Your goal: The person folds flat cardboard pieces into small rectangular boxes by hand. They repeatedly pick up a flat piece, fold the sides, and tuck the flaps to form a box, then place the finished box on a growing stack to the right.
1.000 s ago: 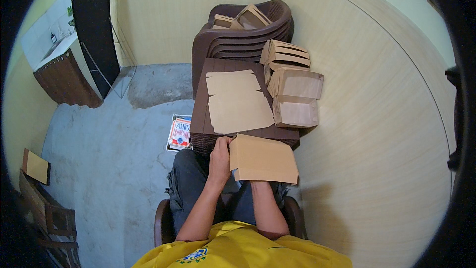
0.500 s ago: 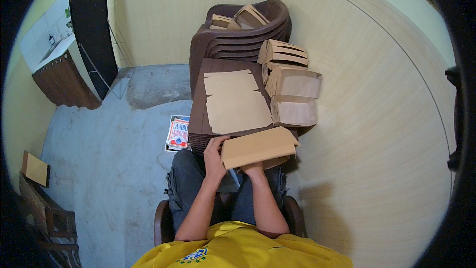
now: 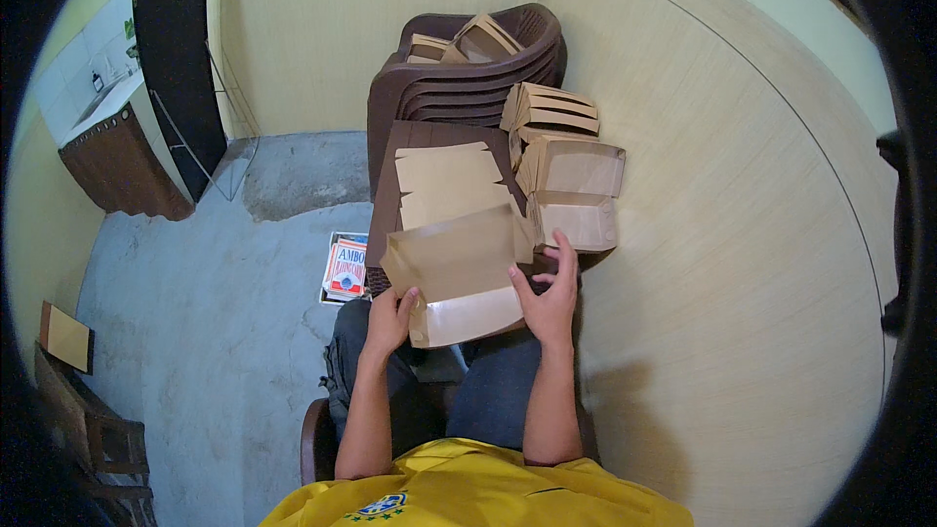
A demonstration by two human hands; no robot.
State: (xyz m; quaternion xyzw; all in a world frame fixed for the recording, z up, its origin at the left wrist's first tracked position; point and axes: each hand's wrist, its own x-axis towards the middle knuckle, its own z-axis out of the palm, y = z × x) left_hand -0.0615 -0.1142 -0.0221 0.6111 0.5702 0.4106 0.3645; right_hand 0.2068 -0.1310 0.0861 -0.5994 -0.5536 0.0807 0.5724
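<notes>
Head view: a seated person folds brown cardboard over the lap.
Left hand: fingers curled on the lower left edge of the half-folded box blank.
Right hand: fingers spread, thumb and fingertips gripping the blank's right side.
Box blank: held between both hands, just in front of the brown plastic stool.
Flat blanks: stacked on the stool.
Finished boxes: piled to the right of the flat blanks.
Stacked chairs: behind the stool.
</notes>
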